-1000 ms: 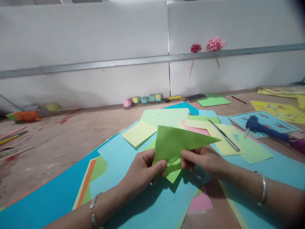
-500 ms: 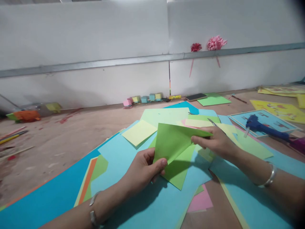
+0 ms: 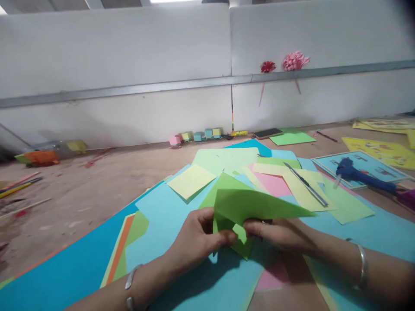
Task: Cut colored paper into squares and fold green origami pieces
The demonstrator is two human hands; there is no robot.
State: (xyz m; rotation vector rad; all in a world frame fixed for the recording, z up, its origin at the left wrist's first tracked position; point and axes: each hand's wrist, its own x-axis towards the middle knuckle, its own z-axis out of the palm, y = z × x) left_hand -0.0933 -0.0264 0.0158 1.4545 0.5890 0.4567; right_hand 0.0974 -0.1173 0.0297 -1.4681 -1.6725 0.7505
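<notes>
A green sheet of paper (image 3: 249, 203) is held above the table between both hands, its near side curled over toward me. My left hand (image 3: 204, 233) pinches its left edge, with the thumb on the near face. My right hand (image 3: 275, 233) grips the paper lower down on the right; its fingers are mostly hidden beneath. Another green sheet (image 3: 214, 188) lies below on light blue paper (image 3: 171, 216). Beyond my right hand, a craft knife (image 3: 306, 184) rests on pale yellow paper (image 3: 293, 190).
A blue glue gun (image 3: 363, 175) lies at the right on a printed sheet. A pale yellow square (image 3: 191, 181) is left of the hands. Along the wall stand small paper blocks (image 3: 197, 136) and a dark phone (image 3: 268, 133). Pencils (image 3: 19, 185) lie at far left.
My right hand has moved down and toward me, curling the green paper over. The craft knife and pink paper behind it have come into fuller view. My left hand still grips the left edge.
</notes>
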